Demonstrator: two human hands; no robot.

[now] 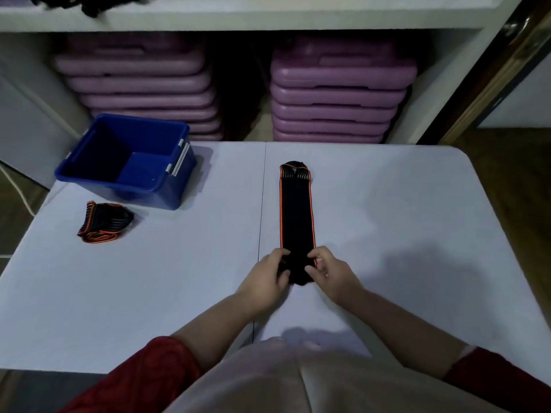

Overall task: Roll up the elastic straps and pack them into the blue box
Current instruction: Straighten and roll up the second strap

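A black elastic strap with orange edges [295,213] lies flat and straight on the white table [402,234], running away from me. Its near end is curled into a small roll between my hands. My left hand [269,274] pinches the roll's left side and my right hand [326,271] pinches its right side. A second strap [104,222], bunched into a loose bundle, lies at the left of the table. The blue box [125,159] stands open behind that bundle at the table's far left corner; its inside looks empty.
Behind the table stand two stacks of purple plastic platforms [340,93] under a white shelf [238,16]. Dark items lie on that shelf at top left. A seam [262,204] runs down the table's middle. The table's right corner is rounded.
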